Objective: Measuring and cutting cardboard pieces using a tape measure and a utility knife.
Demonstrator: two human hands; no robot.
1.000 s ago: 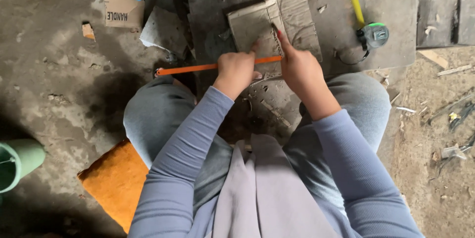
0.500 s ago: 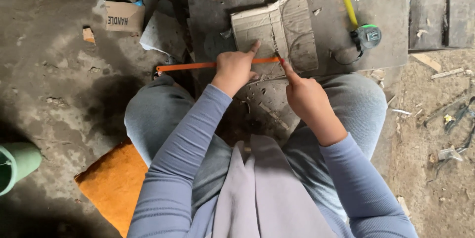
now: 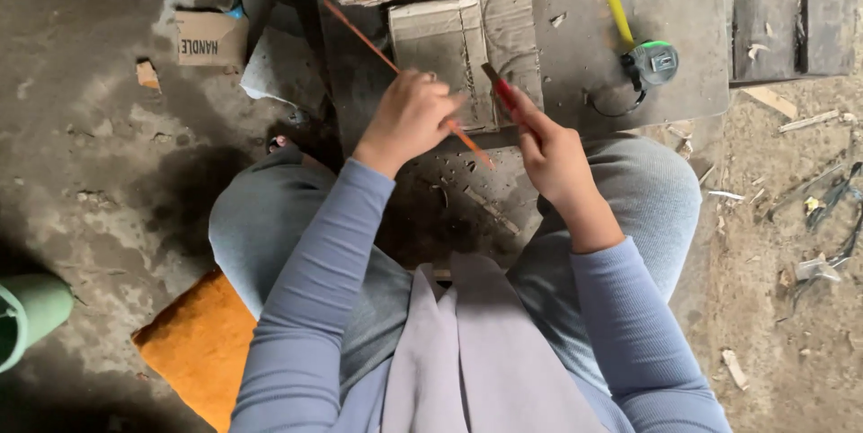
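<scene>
Orange rod and red-handled tool in our two hands.
Our left hand (image 3: 409, 118) pinches the thin orange rod (image 3: 404, 78) slanting across the cardboard piece (image 3: 449, 46); our right hand (image 3: 553, 154) grips a red-handled tool (image 3: 500, 88) touching it, tape measure (image 3: 652, 62) nearby.

Rough, dusty workshop floor in dull daylight

Grey concrete floor (image 3: 99, 154) strewn with wood chips and scraps — an orange cushion (image 3: 193, 348) lower left, a torn cardboard piece (image 3: 211, 37), a green container (image 3: 31, 312) at the edge, dark planks (image 3: 791, 10) upper right.
</scene>
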